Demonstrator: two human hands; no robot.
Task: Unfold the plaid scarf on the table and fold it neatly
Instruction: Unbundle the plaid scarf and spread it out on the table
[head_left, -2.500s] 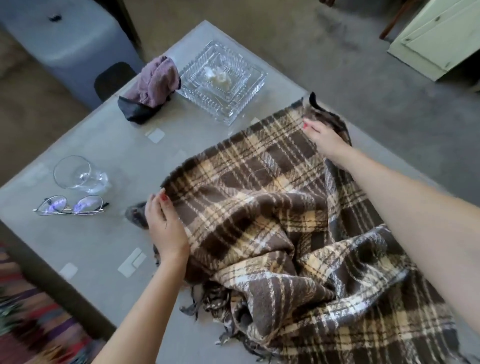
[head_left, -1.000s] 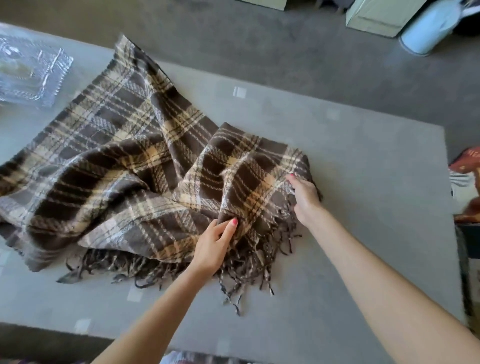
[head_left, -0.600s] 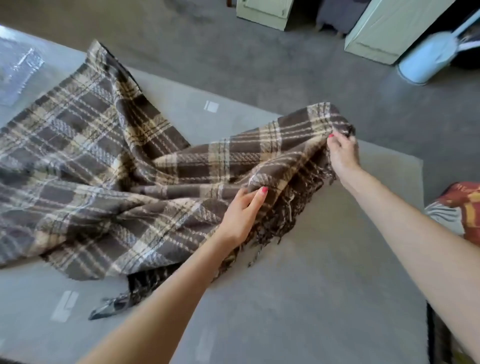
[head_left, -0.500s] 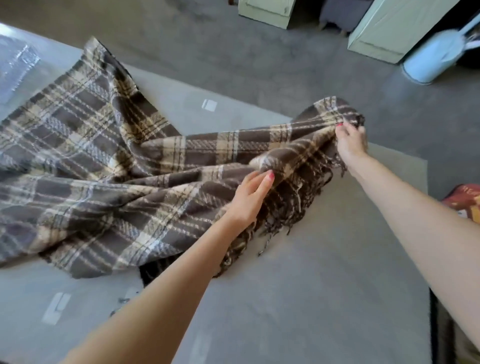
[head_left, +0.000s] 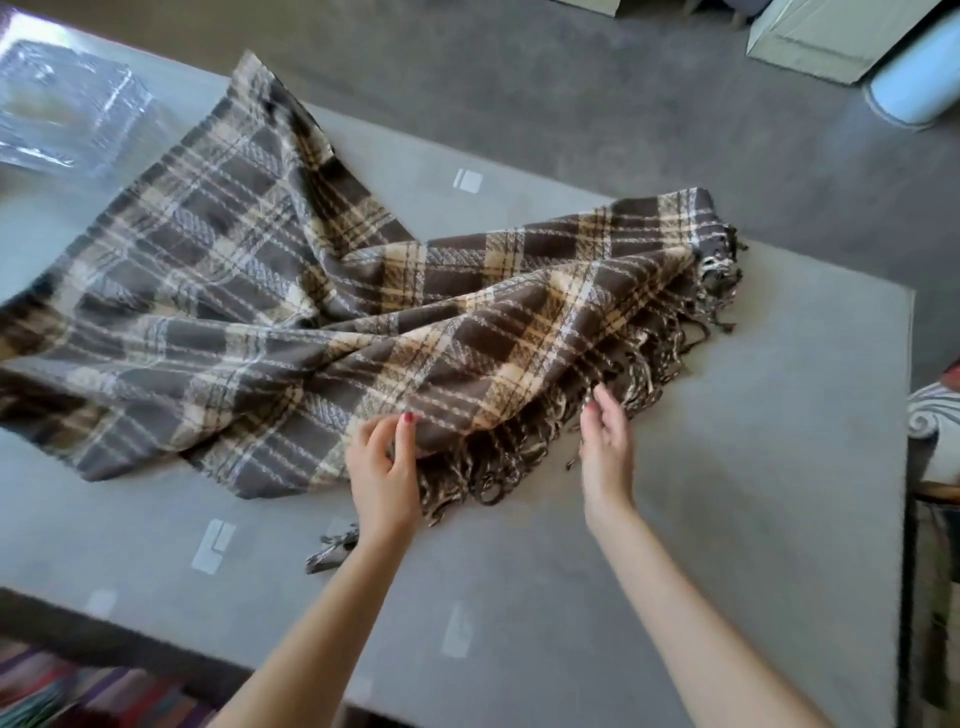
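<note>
The brown and cream plaid scarf lies spread and rumpled across the grey table, its fringed end toward me and to the right. My left hand pinches the scarf's near edge just above the fringe. My right hand hovers at the fringe a little to the right, fingers apart and holding nothing. The scarf's far right corner rests on the table. Its left part runs out of view.
A clear glass dish sits at the table's far left corner, close to the scarf. Pale tape marks dot the tabletop. Off the table stand a white bin and a pale cabinet; a striped rug lies lower left.
My right hand let go of the scarf's far right corner, which dropped onto the table, and came back to the fringe near me. My left hand moved toward me along the edge.
</note>
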